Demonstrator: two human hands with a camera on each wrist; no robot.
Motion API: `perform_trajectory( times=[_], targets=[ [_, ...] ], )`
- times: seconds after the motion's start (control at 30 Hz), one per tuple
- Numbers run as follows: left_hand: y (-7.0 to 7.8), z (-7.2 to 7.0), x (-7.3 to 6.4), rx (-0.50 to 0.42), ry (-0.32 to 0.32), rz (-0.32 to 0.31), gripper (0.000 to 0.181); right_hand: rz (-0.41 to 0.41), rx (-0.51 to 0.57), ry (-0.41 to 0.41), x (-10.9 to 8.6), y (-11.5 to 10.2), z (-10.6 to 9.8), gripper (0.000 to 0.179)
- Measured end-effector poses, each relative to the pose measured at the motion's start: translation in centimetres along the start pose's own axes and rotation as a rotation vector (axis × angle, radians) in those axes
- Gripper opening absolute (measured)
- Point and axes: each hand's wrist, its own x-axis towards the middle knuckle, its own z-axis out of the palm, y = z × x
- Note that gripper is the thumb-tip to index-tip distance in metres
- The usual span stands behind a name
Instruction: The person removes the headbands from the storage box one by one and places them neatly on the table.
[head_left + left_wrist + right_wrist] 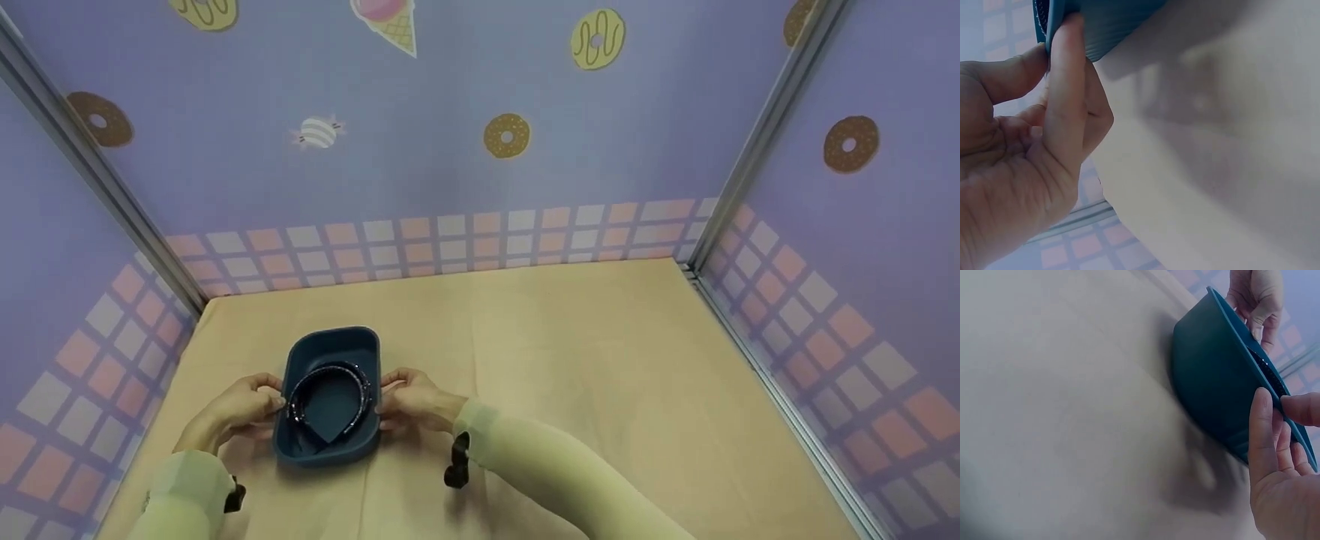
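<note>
A dark teal rounded-rectangle basin (324, 456) is at the left of the table, held between both hands by its long sides. Inside it lies a black, glittery headband (297, 401), its curve toward the far end. My left hand (244, 405) pinches the left rim, with thumb and fingers on either side of the wall in the left wrist view. On the opposite rim, my right hand (412, 397) grips with the thumb at the inner edge and fingers along the outer wall (1213, 365). Shadows of basin and hands fall on the table beneath.
A pale yellow cloth covers the table (585, 375). Purple walls with donut and sweets prints enclose it at the back (420, 180) and both sides, with metal posts (750, 165) at the corners. Dark straps (457, 461) hang at the wrists.
</note>
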Motion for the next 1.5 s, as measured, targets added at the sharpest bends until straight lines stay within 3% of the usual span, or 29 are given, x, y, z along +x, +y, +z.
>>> perform_trajectory(
  times=[0.5,0.87,1.27,1.5],
  targets=[
    [1.9,3.2,1.4,-0.062,-0.036,0.056,0.034,-0.011,-0.024,-0.031,-1.0,-0.3,-4.6,0.051],
    [3.3,5.5,2.4,-0.07,-0.023,0.044,0.031,0.004,-0.05,-0.037,-2.0,-0.8,-7.4,0.054],
    [5.2,8.2,3.6,-0.096,-0.066,0.068,0.029,-0.001,-0.054,-0.047,-3.7,-0.8,-10.9,0.059],
    [6.4,9.6,3.9,-0.097,-0.057,0.066,0.038,-0.007,-0.061,-0.044,-4.6,-0.7,-12.3,0.056]
  ],
)
